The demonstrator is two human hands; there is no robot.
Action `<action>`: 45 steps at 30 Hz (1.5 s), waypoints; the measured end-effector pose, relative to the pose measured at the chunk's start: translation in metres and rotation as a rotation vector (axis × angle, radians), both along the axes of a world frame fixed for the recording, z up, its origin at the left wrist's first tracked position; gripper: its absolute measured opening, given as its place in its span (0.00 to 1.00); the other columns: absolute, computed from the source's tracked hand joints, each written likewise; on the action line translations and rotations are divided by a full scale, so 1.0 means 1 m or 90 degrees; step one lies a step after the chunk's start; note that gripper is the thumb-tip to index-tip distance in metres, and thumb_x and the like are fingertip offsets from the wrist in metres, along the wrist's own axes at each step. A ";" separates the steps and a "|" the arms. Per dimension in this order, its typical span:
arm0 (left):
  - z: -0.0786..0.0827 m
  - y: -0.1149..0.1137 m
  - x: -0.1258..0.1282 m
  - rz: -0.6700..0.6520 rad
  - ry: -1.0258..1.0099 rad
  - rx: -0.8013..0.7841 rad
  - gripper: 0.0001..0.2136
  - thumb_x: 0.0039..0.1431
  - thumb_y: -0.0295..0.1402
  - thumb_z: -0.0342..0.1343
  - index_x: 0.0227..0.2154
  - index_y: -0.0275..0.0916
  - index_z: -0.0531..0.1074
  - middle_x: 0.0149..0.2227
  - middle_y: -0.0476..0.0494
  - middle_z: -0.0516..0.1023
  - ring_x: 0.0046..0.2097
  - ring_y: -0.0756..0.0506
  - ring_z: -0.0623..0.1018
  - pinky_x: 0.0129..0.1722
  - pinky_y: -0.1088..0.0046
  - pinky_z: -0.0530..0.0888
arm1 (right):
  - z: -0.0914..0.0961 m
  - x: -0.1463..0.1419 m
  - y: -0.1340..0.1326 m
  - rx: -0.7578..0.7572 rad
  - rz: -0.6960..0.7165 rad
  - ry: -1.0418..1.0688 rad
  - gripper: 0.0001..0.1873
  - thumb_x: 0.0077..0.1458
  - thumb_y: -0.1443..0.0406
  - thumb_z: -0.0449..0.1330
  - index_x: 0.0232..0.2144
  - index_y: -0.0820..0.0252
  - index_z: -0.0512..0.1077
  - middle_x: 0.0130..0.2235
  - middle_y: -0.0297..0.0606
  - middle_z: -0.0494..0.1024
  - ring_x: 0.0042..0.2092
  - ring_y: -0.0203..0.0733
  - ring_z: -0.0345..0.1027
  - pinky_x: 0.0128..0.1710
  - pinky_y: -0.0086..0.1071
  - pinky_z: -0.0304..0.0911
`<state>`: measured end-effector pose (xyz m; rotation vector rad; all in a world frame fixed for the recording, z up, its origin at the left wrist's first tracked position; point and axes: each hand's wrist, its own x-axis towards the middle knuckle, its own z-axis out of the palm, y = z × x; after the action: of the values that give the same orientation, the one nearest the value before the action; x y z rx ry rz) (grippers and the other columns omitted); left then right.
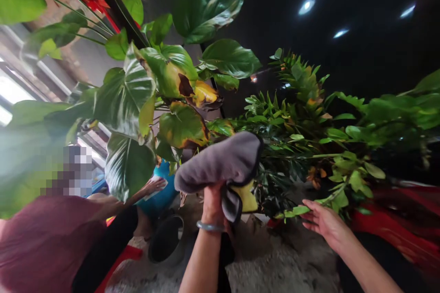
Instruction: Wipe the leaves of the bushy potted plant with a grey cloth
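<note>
My left hand (213, 203), with a bracelet at the wrist, is closed around a grey cloth (216, 162) with a dark edge. The bunched cloth is raised in front of a plant with broad leaves (125, 96), some of them yellowed and brown at the margins. To the right, my right hand (325, 225) has its fingers stretched out and apart beside a small green leaf (296, 211). Its fingertips are close to the leafy stem (338, 192); whether they touch it I cannot tell. Something yellow (247, 197) shows behind the cloth.
At the left sits another person in a maroon top (51, 242), whose hand (154, 186) holds a white wipe against a blue pot (165, 199). A dark bucket (178, 252) stands on the rough floor (275, 261). Dense foliage (295, 96) fronts a dark glossy wall (343, 4).
</note>
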<state>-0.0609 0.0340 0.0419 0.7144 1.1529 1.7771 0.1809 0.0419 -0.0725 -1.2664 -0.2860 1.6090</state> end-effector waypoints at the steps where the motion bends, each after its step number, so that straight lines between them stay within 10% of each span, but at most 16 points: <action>1: 0.010 0.009 0.002 0.012 -0.010 0.024 0.19 0.37 0.34 0.67 0.37 0.40 0.74 0.38 0.45 0.82 0.52 0.36 0.76 0.54 0.60 0.71 | -0.001 0.000 0.001 0.001 0.002 0.001 0.04 0.40 0.69 0.66 0.23 0.58 0.74 0.20 0.36 0.78 0.22 0.42 0.72 0.21 0.31 0.65; 4: 0.000 0.020 0.012 0.056 -0.027 0.005 0.18 0.33 0.26 0.65 0.34 0.40 0.74 0.36 0.45 0.82 0.51 0.36 0.76 0.55 0.61 0.69 | -0.005 0.000 0.002 0.024 0.001 0.016 0.07 0.37 0.69 0.67 0.25 0.57 0.74 0.22 0.36 0.79 0.23 0.43 0.72 0.22 0.33 0.67; 11: -0.090 -0.035 0.017 -0.078 -0.053 -0.232 0.20 0.27 0.19 0.61 0.30 0.38 0.77 0.32 0.41 0.83 0.43 0.33 0.79 0.51 0.54 0.72 | 0.001 0.000 0.004 0.078 -0.023 0.084 0.08 0.36 0.67 0.65 0.25 0.56 0.74 0.24 0.36 0.81 0.24 0.43 0.72 0.22 0.34 0.68; 20: 0.021 0.026 0.022 0.048 -0.100 0.005 0.18 0.32 0.27 0.64 0.33 0.39 0.75 0.31 0.47 0.82 0.45 0.38 0.79 0.53 0.59 0.71 | 0.009 -0.005 0.005 0.009 -0.023 0.051 0.03 0.41 0.70 0.63 0.24 0.60 0.75 0.22 0.37 0.79 0.22 0.40 0.71 0.21 0.31 0.67; 28: -0.060 -0.019 0.053 -0.087 -0.063 -0.227 0.22 0.25 0.20 0.62 0.32 0.37 0.74 0.31 0.42 0.82 0.37 0.38 0.80 0.44 0.59 0.75 | 0.010 0.001 -0.002 -0.020 -0.016 -0.013 0.05 0.40 0.71 0.65 0.19 0.59 0.73 0.18 0.36 0.77 0.19 0.39 0.69 0.18 0.29 0.63; 31: -0.049 -0.022 0.053 -0.108 -0.060 -0.218 0.21 0.24 0.21 0.62 0.30 0.36 0.74 0.29 0.43 0.81 0.34 0.39 0.79 0.42 0.60 0.75 | 0.008 0.006 -0.004 -0.013 -0.028 -0.034 0.06 0.40 0.71 0.66 0.18 0.59 0.73 0.18 0.35 0.76 0.20 0.39 0.70 0.17 0.28 0.63; 37: 0.028 0.040 0.061 -0.037 -0.065 -0.014 0.18 0.28 0.26 0.64 0.30 0.38 0.74 0.32 0.45 0.81 0.38 0.40 0.79 0.43 0.63 0.75 | -0.001 0.014 0.002 -0.004 -0.051 -0.015 0.08 0.35 0.72 0.68 0.19 0.58 0.73 0.15 0.31 0.74 0.16 0.35 0.65 0.12 0.24 0.56; 45: -0.031 0.003 0.078 -0.085 0.000 -0.240 0.23 0.28 0.20 0.61 0.35 0.37 0.76 0.24 0.48 0.79 0.27 0.44 0.77 0.32 0.68 0.75 | -0.016 0.010 0.019 0.103 -0.095 0.118 0.10 0.36 0.70 0.68 0.24 0.55 0.73 0.26 0.33 0.81 0.33 0.43 0.78 0.38 0.36 0.70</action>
<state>0.0175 0.0373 0.0105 0.5502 1.3590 1.3946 0.1909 0.0606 -0.0889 -0.9860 -0.1971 1.5302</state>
